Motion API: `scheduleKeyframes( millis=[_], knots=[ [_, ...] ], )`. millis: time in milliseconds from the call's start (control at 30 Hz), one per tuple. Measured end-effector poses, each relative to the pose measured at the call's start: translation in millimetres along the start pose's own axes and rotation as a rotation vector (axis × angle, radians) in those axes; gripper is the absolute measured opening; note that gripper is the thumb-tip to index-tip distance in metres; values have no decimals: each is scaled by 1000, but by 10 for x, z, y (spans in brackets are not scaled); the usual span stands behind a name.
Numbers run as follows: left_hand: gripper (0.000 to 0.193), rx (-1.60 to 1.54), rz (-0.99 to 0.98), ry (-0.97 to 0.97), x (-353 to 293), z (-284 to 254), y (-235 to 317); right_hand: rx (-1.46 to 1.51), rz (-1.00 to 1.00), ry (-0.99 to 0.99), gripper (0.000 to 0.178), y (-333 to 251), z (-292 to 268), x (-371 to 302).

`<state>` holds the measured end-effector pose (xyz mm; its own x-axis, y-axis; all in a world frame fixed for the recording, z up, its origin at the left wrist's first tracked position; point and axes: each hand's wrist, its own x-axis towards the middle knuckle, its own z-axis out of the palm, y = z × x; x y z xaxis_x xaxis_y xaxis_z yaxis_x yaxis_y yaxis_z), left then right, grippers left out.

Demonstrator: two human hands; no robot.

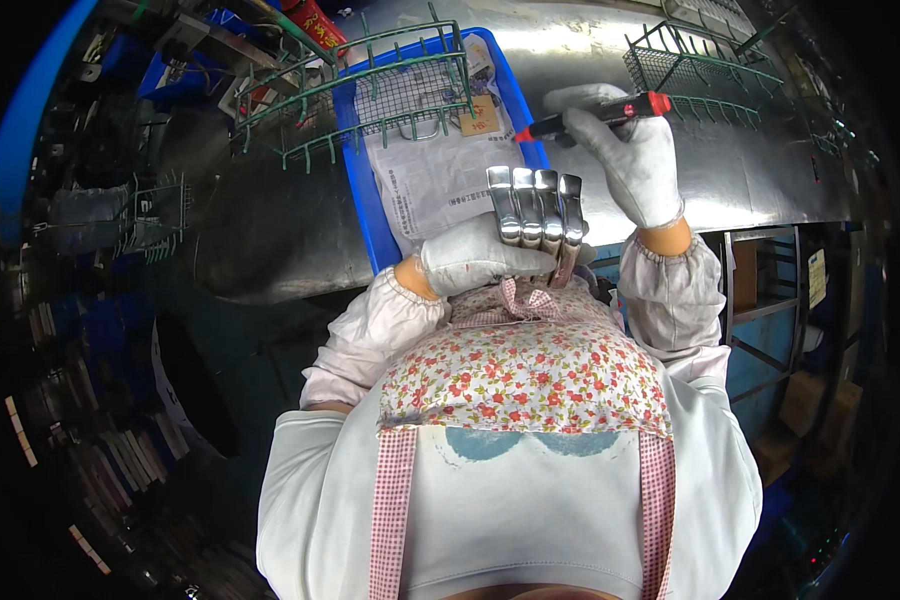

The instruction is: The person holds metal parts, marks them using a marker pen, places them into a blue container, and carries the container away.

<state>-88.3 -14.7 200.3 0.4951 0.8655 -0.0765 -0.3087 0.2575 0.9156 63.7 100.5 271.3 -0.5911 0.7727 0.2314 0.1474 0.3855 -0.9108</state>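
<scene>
In a white glove, my left hand [470, 258] is closed around several shiny curved metal pieces [533, 210], held side by side in front of my apron. Their broad polished ends point away from me; their lower ends are partly behind my fingers. My right hand [642, 170], also gloved, grips a black marker pen [630, 108] with red ends. It is raised to the right of the metal pieces, apart from them, and the pen's left end points over the blue tray's right rim.
A blue tray [355, 190] lined with printed paper [425, 185] lies on the metal table [270, 215], with a small orange card [480, 115] inside. Green wire racks [410, 80] stand over the tray, and another wire rack [700, 75] is at the far right. Shelving [765, 285] stands below right.
</scene>
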Motion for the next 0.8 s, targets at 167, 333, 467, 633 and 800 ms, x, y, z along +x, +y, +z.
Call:
scheduleKeyframes(
  millis=[167, 333, 467, 633, 800],
  knots=[
    [29, -10, 9, -28, -19, 55, 127, -121, -147, -154, 13, -197, 112, -58],
    [30, 20, 44, 5, -27, 46, 66, 125, 121, -75, 14, -168, 74, -42],
    [31, -35, -19, -57, -21, 46, 115, 80, -3, 14, 13, -57, -78, -60],
    [30, -13, -12, -59, -42, 22, 62, -70, 17, -53, 13, -130, -68, -106],
    [34, -72, -36, -60, -71, 28, 79, 18, 31, -10, 12, -107, -213, -187]
  ],
)
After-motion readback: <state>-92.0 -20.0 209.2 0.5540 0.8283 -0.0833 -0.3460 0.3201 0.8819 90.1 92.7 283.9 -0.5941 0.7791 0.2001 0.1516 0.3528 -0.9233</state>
